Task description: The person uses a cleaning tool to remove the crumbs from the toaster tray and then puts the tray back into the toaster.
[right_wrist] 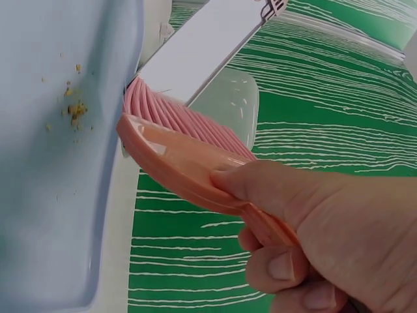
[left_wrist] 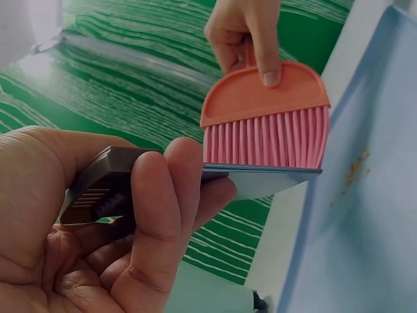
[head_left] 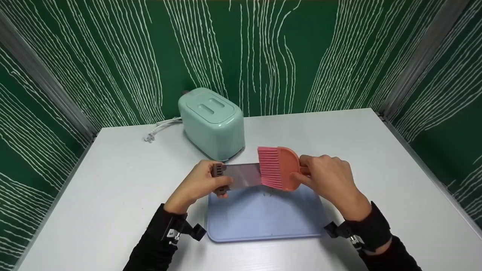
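My left hand (head_left: 201,181) grips the brown end of a flat metal crumb tray (head_left: 243,175), thumb on one side and fingers on the other. In my right hand (head_left: 331,181) is the short handle of an orange brush (head_left: 290,169); the thumb lies along its orange body. The pink bristles (right_wrist: 182,117) touch the free end of the metal plate. Both tools are held up over the back part of a light blue tray (head_left: 263,222). A small scatter of yellow-brown crumbs (right_wrist: 76,111) lies on this blue tray.
Behind my left hand stands a mint-green toaster (head_left: 214,126) on the white table (head_left: 98,195). Its white cord and plug (head_left: 149,137) lie to its left. Green panels (head_left: 324,41) with white wavy lines enclose the table at the back and sides.
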Available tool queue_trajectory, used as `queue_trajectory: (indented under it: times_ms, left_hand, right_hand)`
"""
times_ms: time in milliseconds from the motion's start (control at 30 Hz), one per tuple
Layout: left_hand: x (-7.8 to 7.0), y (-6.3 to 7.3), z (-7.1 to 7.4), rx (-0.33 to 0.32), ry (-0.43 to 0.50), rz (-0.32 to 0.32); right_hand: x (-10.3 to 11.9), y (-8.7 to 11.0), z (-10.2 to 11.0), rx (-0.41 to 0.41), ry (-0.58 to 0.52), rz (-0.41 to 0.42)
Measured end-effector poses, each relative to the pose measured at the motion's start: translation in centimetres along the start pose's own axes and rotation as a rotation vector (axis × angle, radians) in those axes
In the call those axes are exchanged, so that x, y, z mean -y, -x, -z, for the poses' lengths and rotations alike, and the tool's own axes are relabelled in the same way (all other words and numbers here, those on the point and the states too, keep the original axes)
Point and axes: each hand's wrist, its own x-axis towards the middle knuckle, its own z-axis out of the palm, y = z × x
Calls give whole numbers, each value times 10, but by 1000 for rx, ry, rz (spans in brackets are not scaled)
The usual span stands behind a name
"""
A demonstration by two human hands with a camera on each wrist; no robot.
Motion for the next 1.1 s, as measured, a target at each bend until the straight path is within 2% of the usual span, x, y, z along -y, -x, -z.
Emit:
queue_trajectory:
  times_ms: [600, 733, 933, 1100]
  left_hand:
    - [-2, 1, 1, 2, -6, 16]
    - [-2, 1, 1, 1, -3, 22]
    - [0, -1, 0, -7, -2, 24]
    - [2, -2, -2, 3, 1, 21]
  right_hand:
    - [-7, 1, 8, -21, 40, -29]
    - [-7, 0, 12, -58, -10, -45]
    - [1, -2, 14, -126, -100, -17]
    - [11, -3, 11, -142, -168, -1]
